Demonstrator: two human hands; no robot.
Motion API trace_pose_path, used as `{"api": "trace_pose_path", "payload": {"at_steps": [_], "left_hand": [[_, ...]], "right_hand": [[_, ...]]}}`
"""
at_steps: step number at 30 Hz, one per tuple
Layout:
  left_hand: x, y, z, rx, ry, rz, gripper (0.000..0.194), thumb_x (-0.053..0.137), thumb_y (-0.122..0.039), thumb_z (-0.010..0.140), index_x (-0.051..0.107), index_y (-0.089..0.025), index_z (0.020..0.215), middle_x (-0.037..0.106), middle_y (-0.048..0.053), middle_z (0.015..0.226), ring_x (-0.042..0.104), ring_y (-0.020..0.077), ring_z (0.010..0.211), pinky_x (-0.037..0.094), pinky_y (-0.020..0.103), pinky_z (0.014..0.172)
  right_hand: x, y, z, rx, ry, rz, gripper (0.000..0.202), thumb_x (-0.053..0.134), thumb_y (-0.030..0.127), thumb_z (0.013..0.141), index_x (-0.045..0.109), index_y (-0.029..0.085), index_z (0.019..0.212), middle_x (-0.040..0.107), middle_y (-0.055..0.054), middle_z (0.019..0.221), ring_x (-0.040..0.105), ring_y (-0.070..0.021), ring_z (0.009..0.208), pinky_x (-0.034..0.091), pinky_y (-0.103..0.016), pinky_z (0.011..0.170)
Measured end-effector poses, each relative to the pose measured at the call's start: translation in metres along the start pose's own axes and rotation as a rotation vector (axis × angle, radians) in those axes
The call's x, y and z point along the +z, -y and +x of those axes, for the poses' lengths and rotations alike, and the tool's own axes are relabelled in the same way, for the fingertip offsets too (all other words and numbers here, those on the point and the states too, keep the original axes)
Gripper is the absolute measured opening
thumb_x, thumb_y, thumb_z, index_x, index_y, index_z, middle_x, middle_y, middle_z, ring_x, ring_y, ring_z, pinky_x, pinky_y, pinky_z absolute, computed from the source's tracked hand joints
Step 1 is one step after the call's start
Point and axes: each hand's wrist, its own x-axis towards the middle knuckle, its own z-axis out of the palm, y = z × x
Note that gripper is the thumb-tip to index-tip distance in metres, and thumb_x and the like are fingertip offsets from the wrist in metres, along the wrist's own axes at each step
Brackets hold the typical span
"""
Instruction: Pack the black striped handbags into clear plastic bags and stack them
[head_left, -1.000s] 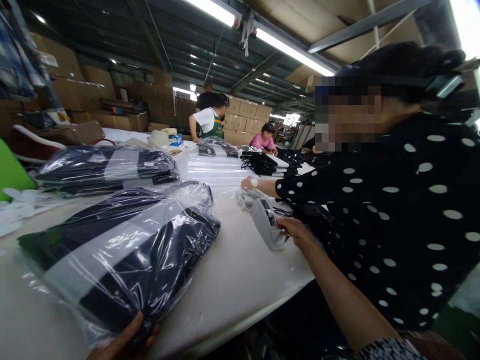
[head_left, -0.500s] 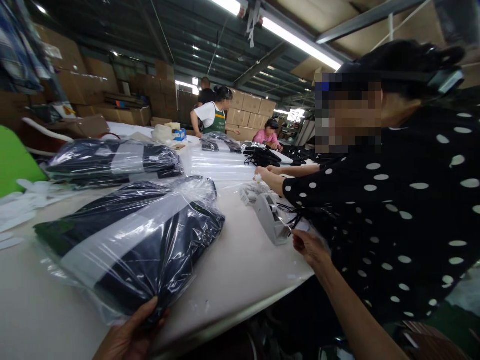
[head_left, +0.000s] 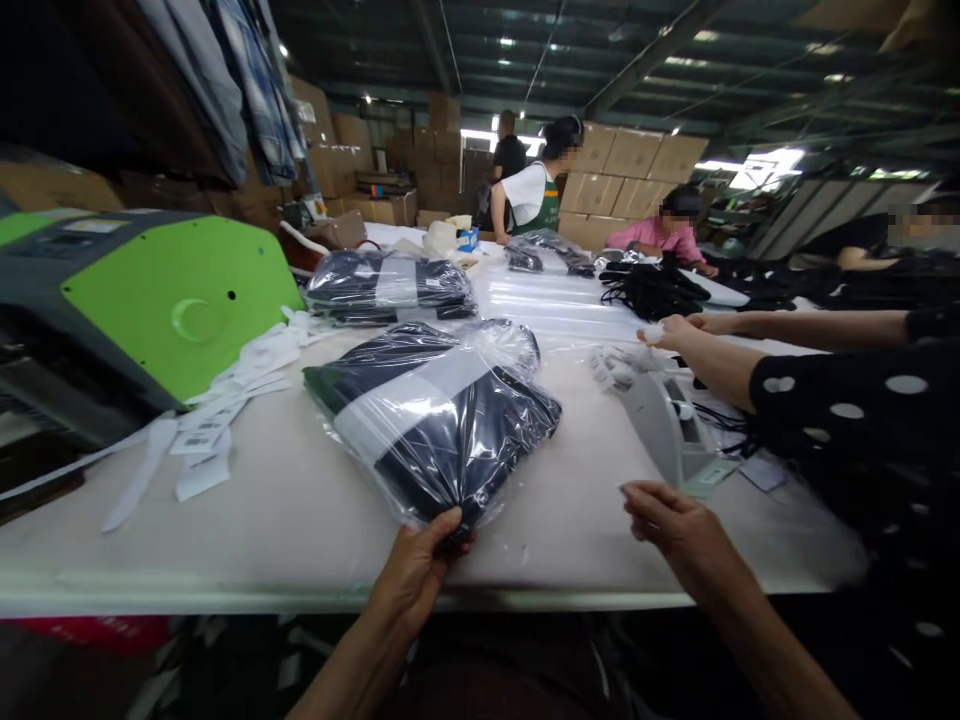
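Observation:
My left hand [head_left: 424,560] grips the near edge of a clear plastic bag [head_left: 442,420], thumb on top. Dark folded fabric with a pale band across it fills the bag, which lies on the table. My right hand [head_left: 679,525] is held above the table, right of the bag. Its thumb and forefinger are pinched together on a small piece of tape [head_left: 624,489], of which only a tip shows. Just beyond that hand stands a grey tape dispenser [head_left: 660,425], apart from my fingers.
Another bagged bundle [head_left: 390,285] lies farther back. At left are a green and grey machine [head_left: 187,300] and white paper labels [head_left: 206,440]. A co-worker's hands [head_left: 675,330] work at the right, near clear plastic sheets [head_left: 555,305] and black cords [head_left: 656,288].
My right hand has come away from the tape dispenser, toward me; the strip no longer spans between them. My view has turned left, and my left hand still grips the bag.

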Motion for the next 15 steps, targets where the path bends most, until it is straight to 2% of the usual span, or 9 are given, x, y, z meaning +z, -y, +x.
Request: {"api": "trace_pose_path", "payload": {"at_steps": [3, 4, 6, 9, 12, 15], "left_hand": [[0.001, 0.005, 0.001, 0.029, 0.031, 0.022, 0.037, 0.089, -0.016, 0.059, 0.068, -0.011, 0.089, 0.073, 0.004, 0.075, 0.067, 0.0165, 0.059, 0.054, 0.024, 0.051], [0.002, 0.006, 0.002, 0.048, 0.047, 0.029, 0.040, 0.091, -0.020, 0.058, 0.068, -0.011, 0.090, 0.073, 0.004, 0.076, 0.067, 0.0163, 0.060, 0.054, 0.025, 0.052], [0.002, 0.009, 0.002, 0.083, 0.094, 0.038, 0.044, 0.092, -0.025, 0.058, 0.069, -0.011, 0.093, 0.074, 0.005, 0.080, 0.066, 0.0164, 0.064, 0.054, 0.026, 0.056], [0.002, 0.011, 0.003, 0.119, 0.180, 0.038, 0.045, 0.089, -0.029, 0.064, 0.070, -0.012, 0.102, 0.074, 0.006, 0.088, 0.067, 0.0174, 0.072, 0.054, 0.028, 0.064], [0.001, 0.012, 0.002, 0.136, 0.227, 0.058, 0.042, 0.086, -0.030, 0.070, 0.071, -0.013, 0.105, 0.074, 0.006, 0.091, 0.067, 0.0185, 0.078, 0.054, 0.029, 0.071], [-0.001, 0.013, 0.001, 0.128, 0.224, 0.067, 0.041, 0.085, -0.030, 0.070, 0.072, -0.012, 0.104, 0.075, 0.008, 0.096, 0.068, 0.0205, 0.083, 0.055, 0.030, 0.075]], "right_hand": [[0.088, 0.020, -0.038, -0.074, 0.298, 0.029, 0.039, 0.083, 0.041, 0.068, 0.070, 0.016, 0.095, 0.066, 0.001, 0.068, 0.056, -0.0115, 0.056, 0.046, -0.024, 0.054], [0.111, 0.024, -0.047, -0.071, 0.375, 0.063, 0.045, 0.084, 0.039, 0.068, 0.066, 0.018, 0.103, 0.064, 0.004, 0.065, 0.055, -0.0117, 0.055, 0.046, -0.024, 0.054], [0.144, 0.027, -0.057, -0.073, 0.427, 0.105, 0.046, 0.083, 0.039, 0.068, 0.059, 0.020, 0.102, 0.061, 0.007, 0.060, 0.054, -0.0110, 0.053, 0.044, -0.024, 0.054], [0.164, 0.018, -0.059, -0.066, 0.401, 0.081, 0.040, 0.082, 0.040, 0.068, 0.053, 0.020, 0.088, 0.059, 0.008, 0.057, 0.052, -0.0102, 0.051, 0.042, -0.023, 0.053], [0.168, 0.004, -0.057, -0.048, 0.338, 0.006, 0.035, 0.080, 0.036, 0.068, 0.051, 0.021, 0.081, 0.058, 0.008, 0.055, 0.052, -0.0108, 0.050, 0.040, -0.022, 0.050], [0.170, -0.005, -0.055, -0.049, 0.248, -0.075, 0.033, 0.079, 0.036, 0.068, 0.051, 0.021, 0.076, 0.057, 0.007, 0.053, 0.051, -0.0108, 0.049, 0.037, -0.022, 0.048]]}}
